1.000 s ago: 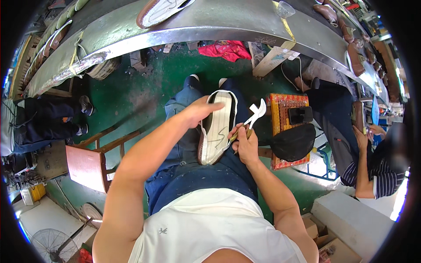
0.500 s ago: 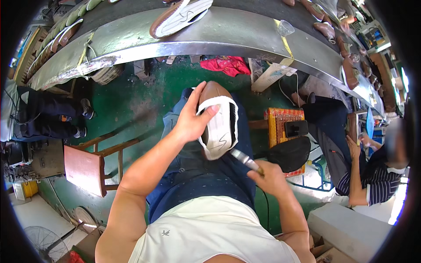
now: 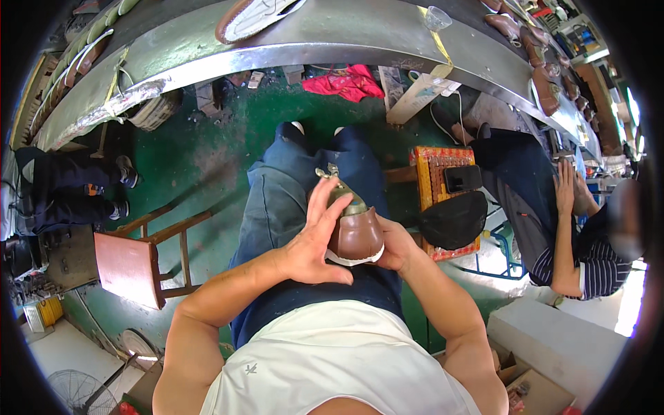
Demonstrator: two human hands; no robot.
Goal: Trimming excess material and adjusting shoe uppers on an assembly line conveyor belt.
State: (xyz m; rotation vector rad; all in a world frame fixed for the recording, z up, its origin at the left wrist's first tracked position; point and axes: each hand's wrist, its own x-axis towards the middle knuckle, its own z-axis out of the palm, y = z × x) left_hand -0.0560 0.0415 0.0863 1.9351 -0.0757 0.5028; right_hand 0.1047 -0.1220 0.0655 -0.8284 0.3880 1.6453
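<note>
A brown leather shoe (image 3: 357,236) with a white edge sits over my lap, its heel end toward me. Inside its opening shows a green last (image 3: 349,205) with a metal fitting at the top. My right hand (image 3: 395,245) grips the shoe from its right side, with most of its fingers hidden behind it. Along the left side my left hand (image 3: 315,242) is spread, fingertips by the last and thumb stretched out toward me. The brush is out of sight.
Ahead runs a metal-edged bench (image 3: 332,55) bearing a white-and-brown shoe (image 3: 256,19) and a clear cup (image 3: 437,19). A stool (image 3: 129,272) stands left. To the right are a patterned seat (image 3: 430,187) with a phone (image 3: 463,179), and a seated person (image 3: 567,228).
The shoe has been turned, heel toward me, and its last now shows. My right hand has let go of the brush and taken hold of the shoe; my left hand has opened.
</note>
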